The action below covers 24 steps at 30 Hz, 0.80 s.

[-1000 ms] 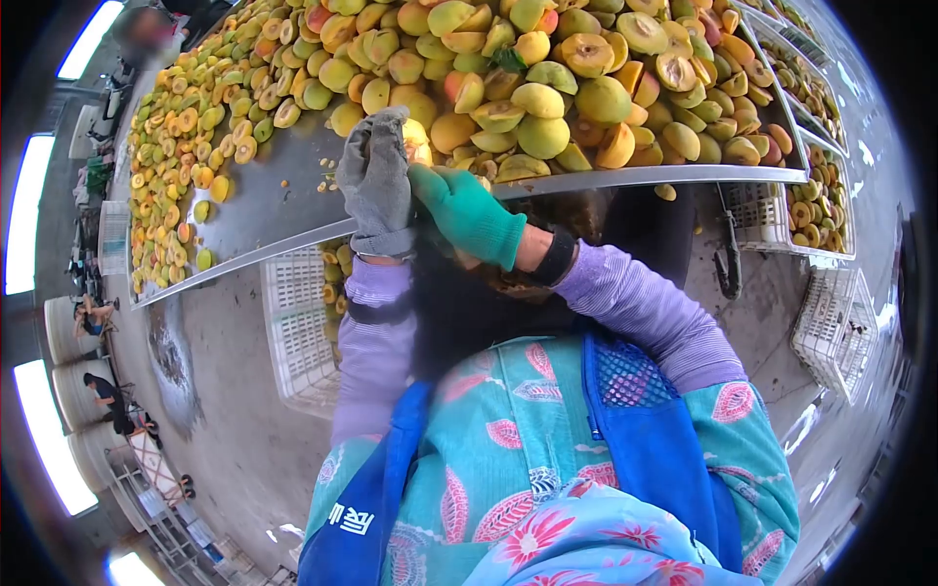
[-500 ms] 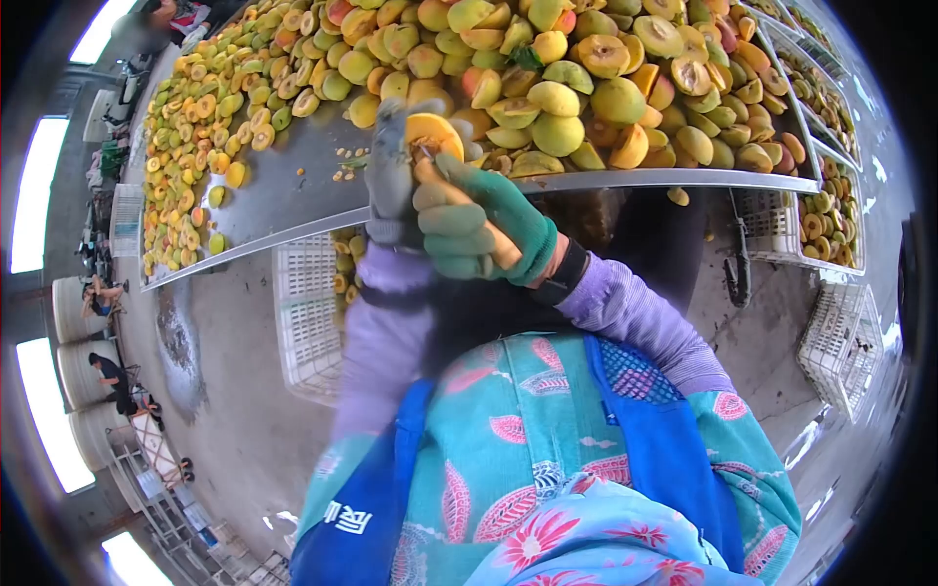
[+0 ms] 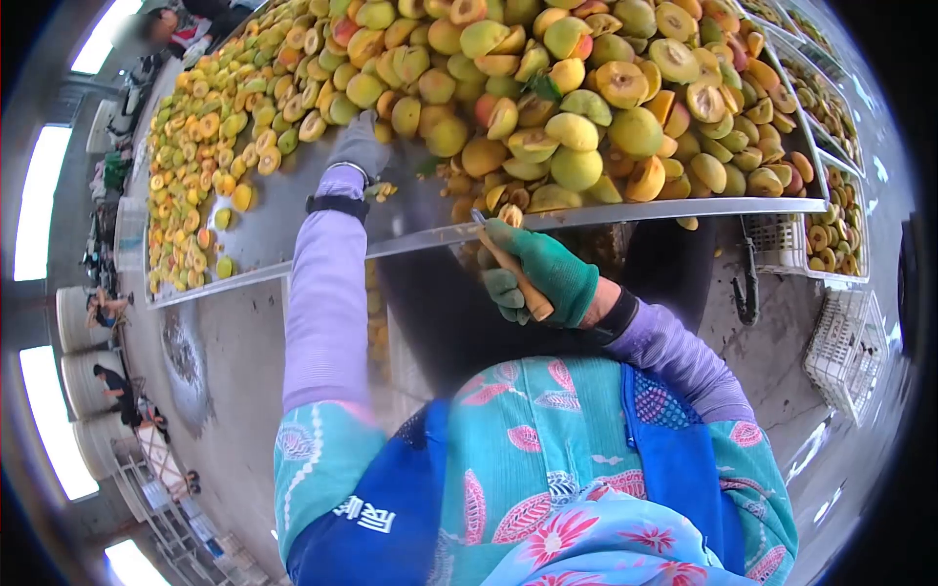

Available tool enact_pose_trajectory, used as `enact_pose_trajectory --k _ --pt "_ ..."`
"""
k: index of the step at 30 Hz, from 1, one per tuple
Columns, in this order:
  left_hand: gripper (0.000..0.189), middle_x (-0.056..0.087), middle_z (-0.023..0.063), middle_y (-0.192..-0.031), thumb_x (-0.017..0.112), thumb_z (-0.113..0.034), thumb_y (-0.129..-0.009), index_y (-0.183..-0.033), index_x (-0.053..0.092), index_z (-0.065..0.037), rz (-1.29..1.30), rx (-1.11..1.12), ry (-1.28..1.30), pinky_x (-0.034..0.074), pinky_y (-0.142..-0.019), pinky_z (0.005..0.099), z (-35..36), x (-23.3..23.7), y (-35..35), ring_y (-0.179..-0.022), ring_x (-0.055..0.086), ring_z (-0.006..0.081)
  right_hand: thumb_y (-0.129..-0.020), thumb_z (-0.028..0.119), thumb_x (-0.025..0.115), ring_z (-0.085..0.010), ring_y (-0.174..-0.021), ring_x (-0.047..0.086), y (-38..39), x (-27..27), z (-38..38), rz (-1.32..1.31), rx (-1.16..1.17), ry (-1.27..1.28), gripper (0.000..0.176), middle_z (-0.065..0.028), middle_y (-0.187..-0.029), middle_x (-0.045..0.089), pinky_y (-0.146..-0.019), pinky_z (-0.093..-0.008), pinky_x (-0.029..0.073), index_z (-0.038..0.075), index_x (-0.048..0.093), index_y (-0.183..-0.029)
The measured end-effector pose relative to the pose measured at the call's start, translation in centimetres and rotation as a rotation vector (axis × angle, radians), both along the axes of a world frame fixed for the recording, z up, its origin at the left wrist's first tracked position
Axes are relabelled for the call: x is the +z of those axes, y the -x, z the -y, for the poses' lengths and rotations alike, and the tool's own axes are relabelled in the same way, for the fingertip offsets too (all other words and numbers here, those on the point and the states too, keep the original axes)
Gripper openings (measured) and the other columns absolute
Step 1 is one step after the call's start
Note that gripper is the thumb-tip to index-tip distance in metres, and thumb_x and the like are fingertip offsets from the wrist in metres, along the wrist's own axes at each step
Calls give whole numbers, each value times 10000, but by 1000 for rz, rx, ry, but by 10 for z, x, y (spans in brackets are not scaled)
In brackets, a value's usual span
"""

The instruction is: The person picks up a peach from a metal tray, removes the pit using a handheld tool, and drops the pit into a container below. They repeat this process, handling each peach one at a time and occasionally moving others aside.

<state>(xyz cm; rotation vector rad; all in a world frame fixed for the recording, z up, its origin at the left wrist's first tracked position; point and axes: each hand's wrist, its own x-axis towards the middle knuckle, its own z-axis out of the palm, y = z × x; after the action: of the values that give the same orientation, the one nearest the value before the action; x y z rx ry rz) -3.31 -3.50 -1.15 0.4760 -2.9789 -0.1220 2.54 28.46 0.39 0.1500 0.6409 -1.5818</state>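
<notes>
My right hand (image 3: pixel 547 273), in a green glove with grey fingers, is closed around a wooden-handled pitting tool (image 3: pixel 515 271) in front of the table's near edge. The tool's short metal tip points up and away from me. A brown, ridged fruit pit (image 3: pixel 510 215) shows right at the gloved fingertips. My left hand (image 3: pixel 360 148), in a grey glove, reaches over the metal table (image 3: pixel 293 210) to the near edge of the heaped peaches (image 3: pixel 576 132), many of them cut in halves. Its fingers are blurred and partly hidden. Small yellow scraps (image 3: pixel 383 191) lie beside the left wrist.
More halved fruit (image 3: pixel 195 186) covers the table's left side. White plastic crates of fruit (image 3: pixel 831 230) stand at the right, and another white crate (image 3: pixel 848 347) is on the floor. People (image 3: pixel 117 391) and large pale tubs (image 3: pixel 83 376) are far left.
My hands have parted. The left has moved from beside the cut peach out to the pile; the right has drawn back towards me with the tool, and that peach is gone from it.
</notes>
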Motion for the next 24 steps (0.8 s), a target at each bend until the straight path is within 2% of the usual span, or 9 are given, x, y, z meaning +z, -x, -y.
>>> enact_pose_trajectory --k 2,6,9,11,13,17,19,21,24 --pt "577 623 216 -1123 703 -350 -702 -1180 575 -52 193 32 -119 470 -917 381 0 6 16 -1045 594 352 -929 490 490 -95 -450 419 5 4 -3 -8 -50 -62 341 39 -573 429 -413 -239 339 170 488 -810" --pt "405 648 157 -1092 566 -304 -902 -1202 575 -31 -201 -111 -1330 530 -784 318 -13 12 -38 -953 652 265 -958 436 464 -103 -465 451 21 9 7 -939 -259 -239 383 20 -589 470 -438 -267 380 79 486 -822" --pt "429 633 149 -1084 520 -350 -951 -1226 549 -22 -375 -17 -1611 541 -707 269 -77 34 -72 -841 642 174 -964 382 465 -314 -575 602 31 -4 35 -1477 -296 -268 368 -144 -619 576 -538 -418 472 25 518 -895" --pt "457 631 147 -1072 464 -388 -973 -1220 550 -14 -477 40 -1548 543 -718 284 -110 32 -78 -840 641 183 -955 377 472 -443 -691 612 30 6 40 -1635 -227 -324 375 -267 -704 598 -609 -517 474 7 530 -924" --pt "408 679 122 -957 452 -357 -981 -1201 588 -41 -513 133 -1524 529 -708 275 -126 27 -81 -822 666 197 -956 384 465 -435 -678 615 26 7 39 -1664 -196 -374 394 -263 -702 605 -607 -510 477 -3 532 -930" --pt "314 689 104 -939 525 -300 -946 -1121 609 -53 -663 -201 -838 528 -731 298 -134 5 -72 -817 667 185 -957 392 450 -436 -671 614 20 6 28 -1603 -186 -391 428 -265 -718 615 -613 -512 478 -28 534 -957" --pt "263 691 95 -932 549 -254 -929 -1094 610 -59 -700 -205 -785 529 -731 308 -149 6 -74 -817 669 180 -958 387 446 -436 -680 616 15 3 28 -1604 -211 -429 432 -267 -722 615 -622 -513 477 -36 534 -967" --pt "244 691 98 -931 528 -222 -929 -1081 619 -55 -686 -108 -1155 528 -736 310 -155 7 -73 -821 671 182 -961 386 439 -432 -689 619 14 4 27 -1609 -217 -439 434 -270 -725 615 -627 -509 478 -36 537 -973" --pt "233 691 103 -933 491 -185 -934 -1050 632 -41 -595 -144 -998 525 -745 298 -153 14 -76 -814 671 180 -964 395 431 -427 -693 617 12 3 27 -1626 -228 -345 437 -268 -720 613 -631 -495 479 -27 544 -974"
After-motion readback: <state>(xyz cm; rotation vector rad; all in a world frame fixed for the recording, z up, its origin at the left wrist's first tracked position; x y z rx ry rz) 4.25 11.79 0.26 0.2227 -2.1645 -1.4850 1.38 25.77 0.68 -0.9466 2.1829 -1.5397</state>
